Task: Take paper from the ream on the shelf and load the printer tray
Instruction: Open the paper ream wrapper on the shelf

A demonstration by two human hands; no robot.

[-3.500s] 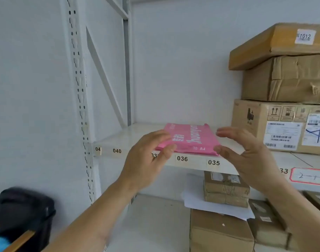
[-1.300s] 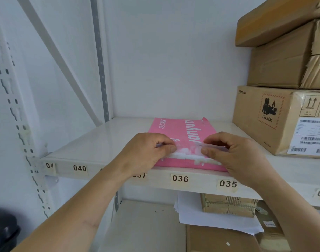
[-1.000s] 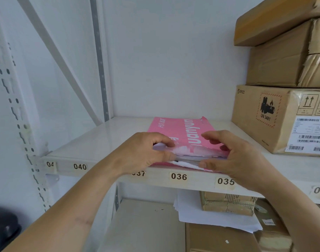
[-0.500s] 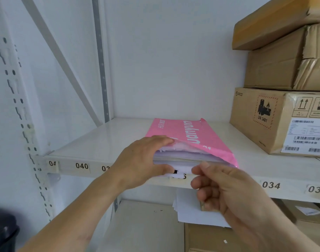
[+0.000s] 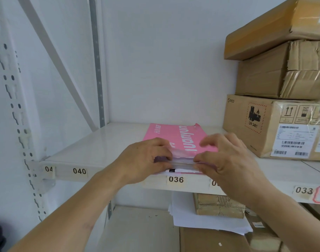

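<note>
A pink-wrapped ream of paper [image 5: 175, 135] lies flat on the white shelf [image 5: 101, 148], its open end facing me at the front edge above label 036. White sheets [image 5: 182, 161] show in the torn opening. My left hand [image 5: 146, 159] pinches the left side of the open end, thumb under, fingers on the wrapper. My right hand [image 5: 226, 160] grips the right side of the opening, thumb against the sheets and fingers spread over the pink wrapper. The printer is not in view.
Stacked cardboard boxes [image 5: 282, 124] stand on the same shelf just right of the ream. Below the shelf lie loose white sheets [image 5: 201, 217] and more cartons [image 5: 219, 204]. A perforated upright [image 5: 15, 106] and a diagonal brace frame the left side.
My right hand came back up from below the shelf edge onto the ream's open end. The lifted wrapper flap has dropped lower. My left hand kept its hold.
</note>
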